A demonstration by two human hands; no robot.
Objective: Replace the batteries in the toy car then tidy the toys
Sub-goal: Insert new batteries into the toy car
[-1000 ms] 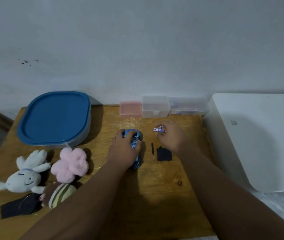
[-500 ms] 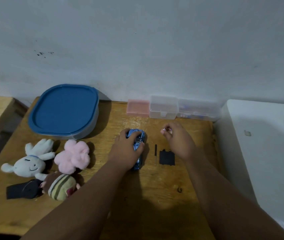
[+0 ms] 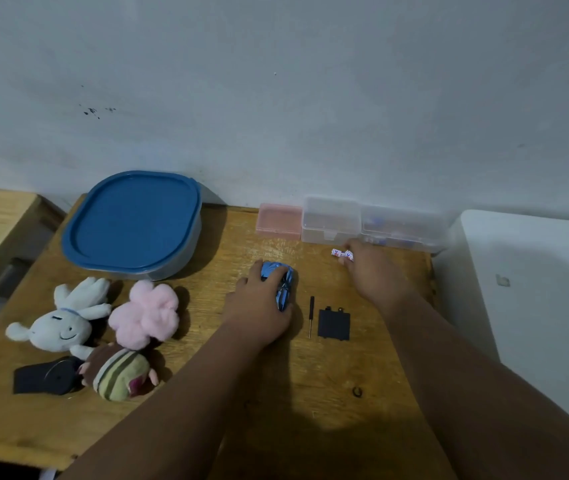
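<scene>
Black battery cover point(image 3: 334, 323) and a little screwdriver point(image 3: 311, 315) lie side by side on the wooden table point(image 3: 311, 410). Just left of them, the left hand point(image 3: 259, 306) grips the blue toy car point(image 3: 285, 284). Farther back, the right hand point(image 3: 373, 271) pinches two small white batteries point(image 3: 342, 253) near the clear boxes point(image 3: 331, 220).

The car point(image 3: 286, 285) is being flanked at three o'clock by the screwdriver point(image 3: 311, 315) and cover point(image 3: 334, 323); batteries point(image 3: 342, 253) are being held at one o'clock, plushies point(image 3: 144, 313) being kept at nine.
</scene>
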